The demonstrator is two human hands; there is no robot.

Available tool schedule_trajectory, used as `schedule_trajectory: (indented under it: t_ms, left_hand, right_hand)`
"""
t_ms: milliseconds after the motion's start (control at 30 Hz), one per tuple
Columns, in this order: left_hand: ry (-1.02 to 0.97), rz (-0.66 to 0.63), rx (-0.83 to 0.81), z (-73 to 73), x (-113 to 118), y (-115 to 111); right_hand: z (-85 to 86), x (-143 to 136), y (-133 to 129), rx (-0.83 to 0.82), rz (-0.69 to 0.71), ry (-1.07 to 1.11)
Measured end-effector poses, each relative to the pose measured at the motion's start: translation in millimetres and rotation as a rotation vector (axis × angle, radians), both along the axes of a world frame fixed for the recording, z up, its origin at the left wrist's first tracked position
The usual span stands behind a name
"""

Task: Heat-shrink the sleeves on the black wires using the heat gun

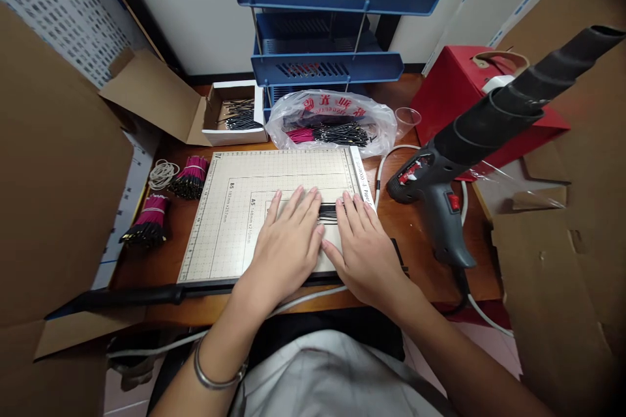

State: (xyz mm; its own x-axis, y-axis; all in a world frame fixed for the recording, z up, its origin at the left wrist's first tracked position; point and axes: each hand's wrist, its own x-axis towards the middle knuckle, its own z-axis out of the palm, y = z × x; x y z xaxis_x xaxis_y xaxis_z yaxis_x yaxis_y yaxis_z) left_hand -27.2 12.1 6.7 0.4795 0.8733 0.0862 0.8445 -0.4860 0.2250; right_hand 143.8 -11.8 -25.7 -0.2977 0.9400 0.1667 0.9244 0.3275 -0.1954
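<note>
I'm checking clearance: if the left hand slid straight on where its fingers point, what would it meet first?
Past the far part of the gridded board, the left hand would probably meet the plastic bag first, though depth is uncertain.

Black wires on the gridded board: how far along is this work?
Apparently done: two banded pink-and-black bundles beside the gridded board. In hand: the left hand and right hand lie flat by a row of black wires, which looks unbanded. Possibly left: loose pieces in the white box and plastic bag, though I can't tell whether those are finished.
</note>
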Motion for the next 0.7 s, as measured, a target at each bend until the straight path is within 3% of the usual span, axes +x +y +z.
schedule_trajectory:
  t_ms: [233, 433, 700]
  left_hand:
    - [0.009, -0.094, -0.052, -4.5, -0.9, 9.6]
    - [-0.107, 0.045, -0.027, -0.5, 6.9, 25.6]
    - [-0.272, 0.153, -0.119, -2.5, 11.1, 32.2]
  right_hand:
    - [0.4, -0.3, 0.1, 0.013, 0.004, 0.000]
    - [0.3, 0.4, 0.1, 0.000, 0.005, -0.002]
    - [-0.8, 0.5, -0.5, -0.003, 0.000, 0.024]
